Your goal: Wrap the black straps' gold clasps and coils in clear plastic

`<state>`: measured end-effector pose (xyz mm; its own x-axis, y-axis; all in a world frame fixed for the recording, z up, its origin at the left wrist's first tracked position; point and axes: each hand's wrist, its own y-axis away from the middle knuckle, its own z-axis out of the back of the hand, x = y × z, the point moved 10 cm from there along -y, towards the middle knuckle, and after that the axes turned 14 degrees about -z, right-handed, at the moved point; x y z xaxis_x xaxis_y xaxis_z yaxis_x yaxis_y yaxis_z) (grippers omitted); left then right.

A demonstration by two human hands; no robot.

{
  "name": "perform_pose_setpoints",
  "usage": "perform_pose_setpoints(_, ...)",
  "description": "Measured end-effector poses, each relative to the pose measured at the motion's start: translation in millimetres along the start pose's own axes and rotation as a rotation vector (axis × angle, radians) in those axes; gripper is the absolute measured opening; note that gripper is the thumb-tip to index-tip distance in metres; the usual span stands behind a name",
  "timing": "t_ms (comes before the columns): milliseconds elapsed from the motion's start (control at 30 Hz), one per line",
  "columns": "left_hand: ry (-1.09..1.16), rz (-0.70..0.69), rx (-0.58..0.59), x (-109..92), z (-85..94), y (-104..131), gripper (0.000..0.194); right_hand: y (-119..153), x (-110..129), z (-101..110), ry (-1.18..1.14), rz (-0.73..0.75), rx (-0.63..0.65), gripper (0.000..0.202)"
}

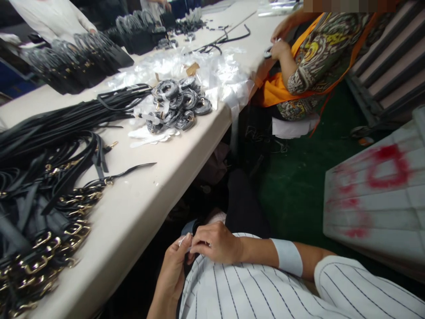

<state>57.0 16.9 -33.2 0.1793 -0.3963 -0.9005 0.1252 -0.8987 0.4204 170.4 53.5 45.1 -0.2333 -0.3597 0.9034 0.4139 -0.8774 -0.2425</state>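
Note:
Both my hands meet low in the view, in front of my striped shirt and off the table's edge. My left hand [175,259] is closed in a pinch, with a small white piece [181,241] showing at its thumb and fingertips. My right hand [217,243] is closed too, its fingertips bent down against the left thumb. What the right fingers grip is hidden. Something black and curved [195,227] shows just behind the fingers; whether it is held I cannot tell. Nearest on the table lie coiled black straps in clear wrap [189,99], piled on plastic film.
Black straps with gold buckles [40,261] cover the left of the table [159,190]. Clear plastic bags [229,73] lie beyond the coils. A co-worker in an orange apron [279,91] sits at the right. A whitish bin with red marks [375,190] stands on the green floor.

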Motion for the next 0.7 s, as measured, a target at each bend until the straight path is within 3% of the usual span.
perform_pose_setpoints(200,-0.028,-0.047,-0.046,-21,2.5,14,0.040,-5,4,3,-0.160,-0.069,0.041,0.010)
perform_pose_setpoints(367,-0.003,-0.058,-0.202,-25,19.1,23,0.040,-7,0,-14,-0.213,-0.075,0.181,0.013)
perform_pose_setpoints(467,0.021,-0.010,-0.255,-21,20.2,28,0.040,-7,-5,-11,-0.294,-0.079,0.199,0.017)
perform_pose_setpoints(700,0.015,-0.038,-0.224,-25,-16.7,23,0.039,-18,-12,21,-0.284,-0.136,0.147,0.025)
